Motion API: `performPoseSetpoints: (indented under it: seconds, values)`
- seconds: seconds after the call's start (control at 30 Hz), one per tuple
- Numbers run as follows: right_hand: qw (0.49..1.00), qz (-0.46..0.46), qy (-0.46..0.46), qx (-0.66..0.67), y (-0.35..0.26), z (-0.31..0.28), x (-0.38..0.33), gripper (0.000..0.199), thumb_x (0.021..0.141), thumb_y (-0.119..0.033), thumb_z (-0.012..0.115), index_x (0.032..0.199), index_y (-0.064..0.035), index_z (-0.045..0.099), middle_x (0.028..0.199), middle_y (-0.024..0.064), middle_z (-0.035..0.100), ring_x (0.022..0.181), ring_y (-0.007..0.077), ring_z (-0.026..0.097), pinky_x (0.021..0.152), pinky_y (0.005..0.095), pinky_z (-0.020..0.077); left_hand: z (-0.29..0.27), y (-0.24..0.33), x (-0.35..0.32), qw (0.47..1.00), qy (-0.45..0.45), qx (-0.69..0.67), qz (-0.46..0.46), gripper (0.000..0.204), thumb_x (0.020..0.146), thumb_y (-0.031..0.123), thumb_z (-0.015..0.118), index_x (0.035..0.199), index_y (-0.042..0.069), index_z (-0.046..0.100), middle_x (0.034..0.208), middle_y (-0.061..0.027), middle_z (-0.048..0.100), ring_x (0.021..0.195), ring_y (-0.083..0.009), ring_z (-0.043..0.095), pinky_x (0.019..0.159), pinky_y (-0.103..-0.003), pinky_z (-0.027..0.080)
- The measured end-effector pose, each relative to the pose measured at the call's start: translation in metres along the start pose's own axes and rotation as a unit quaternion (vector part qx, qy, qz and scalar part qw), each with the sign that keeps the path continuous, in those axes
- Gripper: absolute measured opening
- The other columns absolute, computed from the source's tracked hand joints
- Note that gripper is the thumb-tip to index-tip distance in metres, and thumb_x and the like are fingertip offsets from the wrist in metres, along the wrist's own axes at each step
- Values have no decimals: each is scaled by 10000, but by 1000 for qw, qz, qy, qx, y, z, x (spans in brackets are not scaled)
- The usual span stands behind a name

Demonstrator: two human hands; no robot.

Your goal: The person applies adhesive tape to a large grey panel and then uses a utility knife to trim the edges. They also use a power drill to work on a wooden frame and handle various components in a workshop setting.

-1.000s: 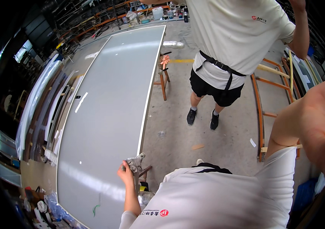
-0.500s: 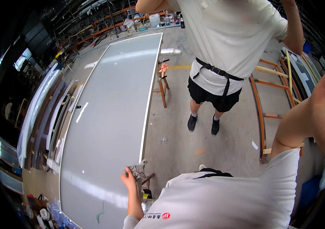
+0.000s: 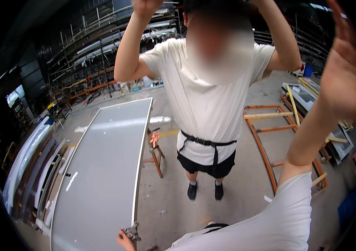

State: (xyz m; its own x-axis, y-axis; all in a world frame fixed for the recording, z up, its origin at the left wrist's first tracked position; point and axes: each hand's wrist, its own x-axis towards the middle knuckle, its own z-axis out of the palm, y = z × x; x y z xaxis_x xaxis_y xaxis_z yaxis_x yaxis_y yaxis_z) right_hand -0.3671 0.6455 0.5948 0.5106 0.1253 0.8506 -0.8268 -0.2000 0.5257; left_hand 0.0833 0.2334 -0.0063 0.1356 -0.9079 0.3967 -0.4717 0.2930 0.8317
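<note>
My left hand (image 3: 125, 241) is low in view, at the near right corner of a large grey framed panel (image 3: 102, 167). Its fingers are closed on a bunched grey work glove (image 3: 132, 231), which lies against the panel's white edge. Raised high at the right, my right hand (image 3: 347, 79) is empty, its fingers stretched upward and slightly blurred. Across from me stands a co-worker (image 3: 207, 108) in a pale T-shirt with a black waist strap. Both of that person's arms are lifted beside the head.
Orange gloves (image 3: 155, 139) rest on a wooden stool (image 3: 157, 161) by the panel's right side. An orange metal frame (image 3: 266, 154) lies on the floor at right. Wrapped long profiles (image 3: 23, 167) line the left. Loaded racks (image 3: 102, 54) stand at the back.
The view has tilted up, so the panel and co-worker sit lower and the co-worker's head now shows. My right hand stays raised, its fingers now showing upright. My left hand remains at the glove.
</note>
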Motion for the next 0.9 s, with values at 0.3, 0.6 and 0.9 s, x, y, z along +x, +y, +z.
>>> performPoseSetpoints:
  seconds: [0.3, 0.6, 0.9]
  values:
    - [977, 194, -87, 19, 75, 108, -11, 368, 893, -198, 571, 1182, 24, 519, 1082, 102, 579, 1010, 169, 543, 894, 302, 424, 70, 89, -25, 994, -12, -85, -70, 430, 940, 289, 528, 710, -73, 571, 562, -74, 540, 514, -138, 432, 484, -333, 372]
    - [963, 162, -216, -9, 29, 121, -136, 318, 804, -125, 580, 1078, 36, 571, 1143, 150, 576, 996, 271, 591, 848, 327, 454, 22, 120, -67, 997, -27, -27, -63, 436, 947, 300, 518, 726, -74, 556, 571, -55, 502, 552, -137, 388, 506, -331, 355]
    - [902, 296, -313, 16, -41, 96, -220, 371, 677, -145, 756, 1001, -10, 636, 1038, 114, 603, 936, 270, 598, 791, 341, 476, -13, 93, -68, 991, -84, -46, -89, 442, 953, 290, 516, 688, -63, 517, 561, -39, 479, 563, -119, 387, 523, -303, 370]
